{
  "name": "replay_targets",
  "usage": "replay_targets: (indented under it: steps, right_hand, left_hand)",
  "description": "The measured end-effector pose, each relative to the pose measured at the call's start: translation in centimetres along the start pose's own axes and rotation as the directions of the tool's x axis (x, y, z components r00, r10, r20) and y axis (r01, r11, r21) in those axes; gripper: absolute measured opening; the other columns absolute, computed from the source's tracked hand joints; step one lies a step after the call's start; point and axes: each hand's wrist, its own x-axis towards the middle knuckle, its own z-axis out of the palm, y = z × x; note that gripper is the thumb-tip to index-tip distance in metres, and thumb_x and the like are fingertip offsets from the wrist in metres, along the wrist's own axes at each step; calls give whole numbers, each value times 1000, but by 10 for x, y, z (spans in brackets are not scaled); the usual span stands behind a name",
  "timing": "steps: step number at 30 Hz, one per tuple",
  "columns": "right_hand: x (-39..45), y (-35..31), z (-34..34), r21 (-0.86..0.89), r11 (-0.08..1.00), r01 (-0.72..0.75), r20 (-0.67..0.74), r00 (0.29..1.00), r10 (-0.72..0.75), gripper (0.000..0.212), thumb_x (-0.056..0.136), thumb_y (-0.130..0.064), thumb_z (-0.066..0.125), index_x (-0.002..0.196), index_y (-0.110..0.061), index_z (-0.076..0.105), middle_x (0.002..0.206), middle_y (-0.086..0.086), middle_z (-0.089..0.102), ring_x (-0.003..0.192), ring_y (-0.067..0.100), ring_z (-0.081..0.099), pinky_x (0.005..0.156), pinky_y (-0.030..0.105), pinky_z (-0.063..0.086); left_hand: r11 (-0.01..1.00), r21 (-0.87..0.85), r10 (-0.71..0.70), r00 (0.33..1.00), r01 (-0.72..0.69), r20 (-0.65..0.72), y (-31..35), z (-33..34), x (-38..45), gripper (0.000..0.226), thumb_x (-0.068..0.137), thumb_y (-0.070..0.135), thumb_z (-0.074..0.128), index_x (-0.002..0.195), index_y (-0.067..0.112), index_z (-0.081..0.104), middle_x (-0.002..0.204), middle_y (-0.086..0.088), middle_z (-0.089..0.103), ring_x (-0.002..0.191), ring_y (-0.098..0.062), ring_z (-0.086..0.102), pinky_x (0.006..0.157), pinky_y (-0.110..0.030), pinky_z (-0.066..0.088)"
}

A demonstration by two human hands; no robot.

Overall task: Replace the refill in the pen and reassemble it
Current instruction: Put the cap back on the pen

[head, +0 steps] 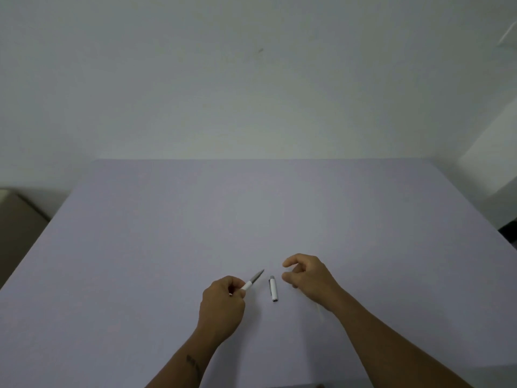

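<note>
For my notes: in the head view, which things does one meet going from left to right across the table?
left hand → pen body held in it → pen cap lying on the table → right hand, empty.

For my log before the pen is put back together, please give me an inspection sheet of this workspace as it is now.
Surface: pale lilac table, flat and plain.
Job's things: pen body, white with a grey pointed front, held off the table, tip pointing up and right; white pen cap lying on the table between the hands, touching neither. A faint thin stick lies under the right wrist, perhaps a refill; too faint to tell.
Clutter: nothing seen.
Grippers: left hand closed around the pen body; right hand hovers beside the cap, fingers curled, grip holding nothing.
Cables: nothing seen.
Surroundings: bare white wall behind; brown box at far left.
</note>
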Motion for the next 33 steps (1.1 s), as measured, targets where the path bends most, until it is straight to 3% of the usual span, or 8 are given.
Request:
replay_targets:
  steps: [8, 13, 16, 20, 23, 25, 28, 33]
  right_hand:
    - [26, 25, 40, -328, 939, -108, -22, 994, 107, 17, 81, -30, 61, 96, -24, 63, 86, -7, 57, 87, 22, 62, 76, 31, 50]
    - [33, 26, 62, -462, 876, -139, -112, 989, 97, 30, 84, -49, 56, 85, -19, 48, 83, -2, 58, 76, 23, 53, 65, 32, 41]
    - [38, 22, 65, -568, 815, -113, -115, 992, 58, 29, 84, -41, 56, 68, -21, 42, 63, -8, 40, 53, 13, 39, 47, 28, 27]
    - [37, 22, 63, -589, 801, -111, -80, 994, 79, 24, 77, -27, 54, 60, -18, 40, 59, -6, 44, 47, 11, 38, 44, 23, 27]
    - [34, 13, 54, -431, 893, -131, -75, 991, 109, 24, 72, -32, 53, 60, -13, 44, 59, -3, 53, 53, 21, 53, 51, 25, 39]
    - [28, -2, 43, -120, 987, -109, -78, 992, 100, 21, 70, -27, 55, 59, -10, 52, 56, -2, 63, 57, 24, 67, 54, 34, 51]
    - [19, -24, 24, 326, 944, -56, -66, 994, 82, 15, 79, -14, 58, 71, -10, 70, 67, 4, 75, 60, 15, 70, 54, 33, 56]
    - [2, -46, 8, 442, 897, 23, -104, 994, 25, 17, 86, -6, 59, 82, -12, 75, 67, -3, 71, 58, 7, 61, 52, 21, 47]
  left_hand:
    - [999, 12, -42, 998, 42, 37, -10, -5, 0, 16, 91, 15, 58, 82, 23, 69, 75, 3, 67, 60, -14, 59, 52, -22, 45]
    - [998, 32, -52, 996, 50, 74, -9, -7, 2, 16, 91, 14, 58, 84, 23, 70, 77, 3, 69, 71, -15, 64, 56, -19, 44]
    - [998, 41, -57, 995, 54, 84, -7, -9, 4, 17, 90, 13, 59, 82, 23, 69, 76, 3, 69, 71, -14, 64, 55, -18, 43]
    - [998, 43, -57, 994, 54, 90, -6, -11, 5, 15, 89, 13, 60, 81, 23, 69, 77, 2, 69, 65, -12, 60, 53, -19, 43]
    - [999, 34, -40, 994, 36, 99, -1, -11, 5, 14, 88, 14, 62, 81, 23, 69, 77, 2, 69, 62, -10, 57, 53, -19, 44]
    - [1000, 22, -22, 994, 20, 105, 3, -11, 6, 12, 87, 14, 63, 81, 23, 69, 78, 2, 69, 64, -11, 58, 55, -20, 46]
    - [1000, -11, 7, 994, -6, 110, 9, -9, 6, 13, 87, 13, 65, 80, 24, 68, 80, 0, 69, 65, -11, 57, 55, -21, 45]
    - [999, -26, 36, 990, -33, 134, 16, 0, 3, 13, 88, 13, 65, 81, 25, 67, 81, 1, 67, 67, -13, 57, 58, -22, 47]
